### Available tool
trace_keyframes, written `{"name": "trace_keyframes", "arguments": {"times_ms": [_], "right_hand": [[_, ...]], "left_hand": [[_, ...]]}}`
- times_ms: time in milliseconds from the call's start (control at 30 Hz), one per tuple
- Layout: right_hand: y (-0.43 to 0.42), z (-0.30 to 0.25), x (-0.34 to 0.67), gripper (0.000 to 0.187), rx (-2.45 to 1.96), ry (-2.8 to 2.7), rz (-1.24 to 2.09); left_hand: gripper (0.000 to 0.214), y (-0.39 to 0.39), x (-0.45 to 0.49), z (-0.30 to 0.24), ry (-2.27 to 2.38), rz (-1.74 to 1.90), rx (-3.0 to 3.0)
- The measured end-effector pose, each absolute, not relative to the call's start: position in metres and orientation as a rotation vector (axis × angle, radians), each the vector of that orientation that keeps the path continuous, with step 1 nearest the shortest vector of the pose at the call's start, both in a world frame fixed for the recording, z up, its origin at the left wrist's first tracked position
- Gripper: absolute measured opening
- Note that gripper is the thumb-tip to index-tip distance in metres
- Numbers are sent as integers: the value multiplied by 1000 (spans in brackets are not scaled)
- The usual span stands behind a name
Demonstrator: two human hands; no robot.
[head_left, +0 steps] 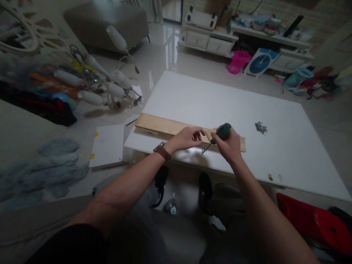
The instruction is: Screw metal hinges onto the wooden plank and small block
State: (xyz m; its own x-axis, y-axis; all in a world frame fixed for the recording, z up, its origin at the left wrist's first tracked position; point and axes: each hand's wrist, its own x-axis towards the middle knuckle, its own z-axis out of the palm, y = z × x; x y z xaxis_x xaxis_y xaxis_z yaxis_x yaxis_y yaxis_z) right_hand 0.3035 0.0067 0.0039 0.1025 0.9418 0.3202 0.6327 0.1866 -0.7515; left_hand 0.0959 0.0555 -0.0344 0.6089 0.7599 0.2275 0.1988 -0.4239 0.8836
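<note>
A long light wooden strip (162,124) lies along the near edge of a large white board (225,110). My right hand (229,146) is closed round a screwdriver with a dark green handle (223,132), its shaft slanting down and left to the strip's near edge. My left hand (188,138), a brown-strapped watch on its wrist, rests on the strip just left of the screwdriver tip, fingers curled in a pinch. What the fingers pinch is too small to make out.
A small pile of metal fittings (260,127) lies on the board to the right. A smaller white panel (107,145) lies on the floor at left, beyond it a chandelier with white shades (104,86). A red object (316,220) sits at lower right. A small bottle (172,207) stands between my feet.
</note>
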Motion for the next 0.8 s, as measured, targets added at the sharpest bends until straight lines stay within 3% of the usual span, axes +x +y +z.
{"name": "trace_keyframes", "arguments": {"times_ms": [233, 600, 800], "right_hand": [[7, -5, 307, 30, -1527, -1762, 615], [8, -15, 304, 24, -1510, -1827, 677], [9, -13, 302, 33, -1480, -1649, 580]], "left_hand": [[21, 54, 98, -46, 816, 563, 2350], [19, 57, 95, -47, 830, 544, 2368], [23, 59, 91, -43, 887, 528, 2325]]}}
